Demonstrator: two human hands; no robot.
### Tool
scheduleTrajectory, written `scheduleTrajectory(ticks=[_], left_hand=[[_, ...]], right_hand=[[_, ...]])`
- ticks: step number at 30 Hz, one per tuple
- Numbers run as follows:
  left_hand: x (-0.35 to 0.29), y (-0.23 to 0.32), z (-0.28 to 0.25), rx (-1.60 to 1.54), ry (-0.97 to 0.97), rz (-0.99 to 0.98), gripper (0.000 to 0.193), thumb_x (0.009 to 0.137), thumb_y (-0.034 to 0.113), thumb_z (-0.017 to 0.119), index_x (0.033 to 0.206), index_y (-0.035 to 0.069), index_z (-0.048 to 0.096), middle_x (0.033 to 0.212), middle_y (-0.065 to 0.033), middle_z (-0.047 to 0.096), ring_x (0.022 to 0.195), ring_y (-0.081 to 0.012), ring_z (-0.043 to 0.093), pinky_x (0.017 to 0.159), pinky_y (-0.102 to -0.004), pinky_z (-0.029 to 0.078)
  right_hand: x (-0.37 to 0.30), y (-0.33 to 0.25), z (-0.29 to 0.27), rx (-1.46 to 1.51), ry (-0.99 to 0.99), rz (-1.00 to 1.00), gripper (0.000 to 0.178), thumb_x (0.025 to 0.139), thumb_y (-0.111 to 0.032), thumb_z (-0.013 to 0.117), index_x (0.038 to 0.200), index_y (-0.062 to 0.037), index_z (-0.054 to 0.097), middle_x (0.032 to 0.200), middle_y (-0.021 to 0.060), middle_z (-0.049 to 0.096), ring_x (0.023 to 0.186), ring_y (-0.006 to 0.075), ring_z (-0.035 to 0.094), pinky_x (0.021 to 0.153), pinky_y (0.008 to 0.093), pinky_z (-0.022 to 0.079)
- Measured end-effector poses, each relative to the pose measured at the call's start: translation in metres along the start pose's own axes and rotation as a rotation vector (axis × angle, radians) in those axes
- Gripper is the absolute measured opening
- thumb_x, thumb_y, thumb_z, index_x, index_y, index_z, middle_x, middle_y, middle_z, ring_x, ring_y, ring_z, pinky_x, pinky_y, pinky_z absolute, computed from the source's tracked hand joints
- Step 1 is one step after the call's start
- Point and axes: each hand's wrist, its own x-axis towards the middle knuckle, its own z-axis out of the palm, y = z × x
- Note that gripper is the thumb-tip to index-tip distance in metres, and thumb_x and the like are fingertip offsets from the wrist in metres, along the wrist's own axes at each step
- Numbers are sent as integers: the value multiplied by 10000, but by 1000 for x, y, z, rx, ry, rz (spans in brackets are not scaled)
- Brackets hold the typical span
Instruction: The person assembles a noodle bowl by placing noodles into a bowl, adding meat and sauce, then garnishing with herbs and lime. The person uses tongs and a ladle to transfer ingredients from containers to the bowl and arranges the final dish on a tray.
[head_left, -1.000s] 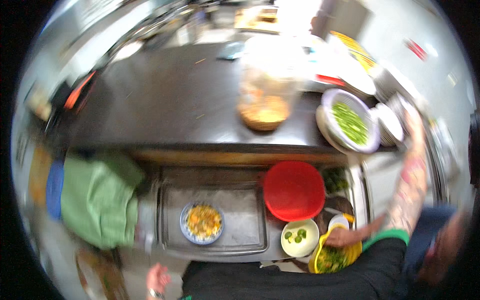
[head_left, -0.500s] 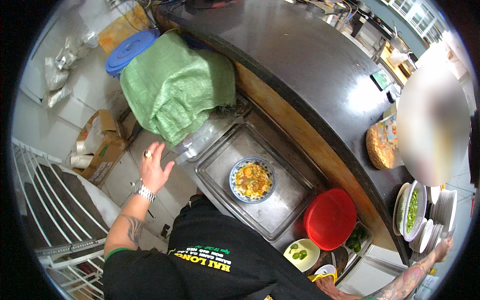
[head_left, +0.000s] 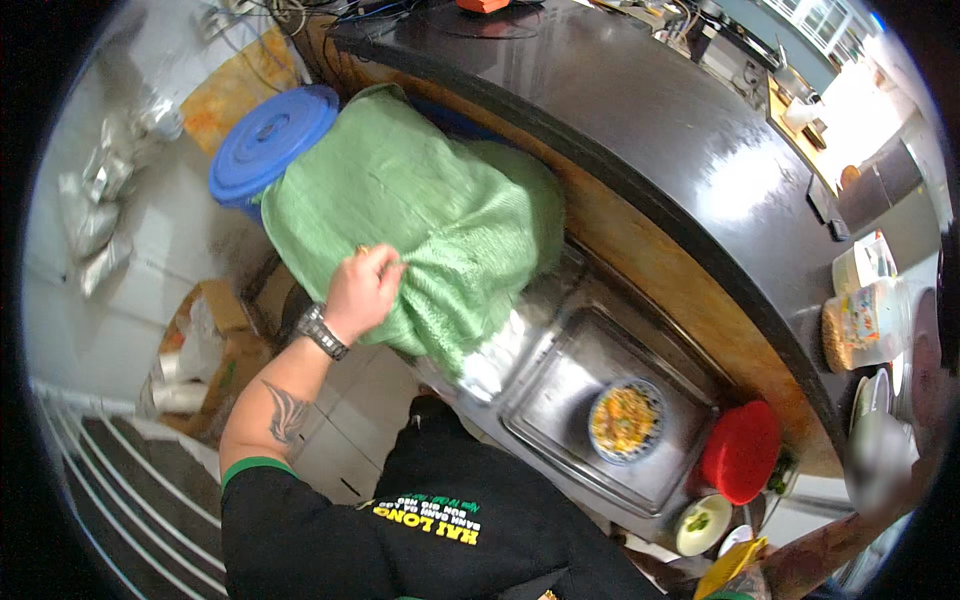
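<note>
My left hand (head_left: 365, 288), with a watch on its wrist, is closed on the green woven sheet (head_left: 440, 210). Folds spread from the fingers. The sheet drapes over something hidden beside a blue round lid (head_left: 275, 142). To the right, a blue-patterned bowl of yellow-orange food (head_left: 627, 420) stands in a metal tray (head_left: 560, 455). At the lower right edge, part of my tattooed right forearm (head_left: 752, 584) shows next to a yellow thing (head_left: 732, 568) whose kind I cannot make out. My right hand's fingers are hidden or blurred there.
A dark curved counter (head_left: 640, 110) runs along the far side, bearing a clear tub (head_left: 868, 330). Near the tray are a red round container (head_left: 742, 452) and a pale bowl with green pieces (head_left: 703, 524). Another person's arm (head_left: 835, 545) reaches in from the right. A cardboard box (head_left: 225, 305) stands left.
My left hand, spread in the air before, has moved onto the green sheet and closed on it. My right arm, earlier stretched toward the stacked plates, has drawn back. The view has shifted left.
</note>
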Motion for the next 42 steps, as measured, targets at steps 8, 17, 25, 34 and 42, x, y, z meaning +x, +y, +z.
scheduleTrajectory(ticks=[8, 17, 25, 34, 42], left_hand=[[219, -85, -102, -456, -24, 72, 231, 933, 247, 610, 958, 17, 624, 769, -48, 650, 671, -119, 613, 635, -289, 521], [81, -5, -7, 6, -617, 1162, 1101, 527, 660, 770, 1408, 98, 424, 1397, -192, 431, 1295, -394, 400, 1090, -702, 86], [82, 31, 74, -300, -576, 1046, 53, 700, 100, 599, 752, 91, 590, 604, -120, 596, 606, -330, 630, 544, -457, 496], [147, 18, 47, -25, -16, 1529, 83, 712, 191, 621, 773, 173, 567, 553, 28, 469, 511, -184, 533, 499, -333, 426], [149, 48, 14, 98, -187, 1329, 891, 535, 561, 772, 1280, 145, 514, 1324, -77, 484, 1242, -268, 417, 1068, -493, 274]], right_hand=[[26, -295, 90, 878, -536, 349, 389, 839, -382, 683, 777, 0, 646, 721, 99, 665, 655, 241, 659, 627, 314, 517], [-1, -366, 91, 750, -677, 743, 54, 868, -15, 625, 891, 33, 632, 732, 123, 614, 646, 195, 598, 624, 259, 461], [-63, -373, 57, 730, -486, 1089, 177, 950, -136, 611, 979, 34, 648, 750, -15, 575, 712, 55, 476, 635, 197, 397], [-53, -394, 63, 838, -915, 745, 122, 820, -92, 699, 870, 6, 648, 703, 152, 604, 626, 293, 600, 586, 338, 465], [24, -453, 113, 1057, -924, 354, 159, 828, -180, 700, 879, -40, 642, 769, 160, 640, 714, 347, 640, 613, 398, 507]])
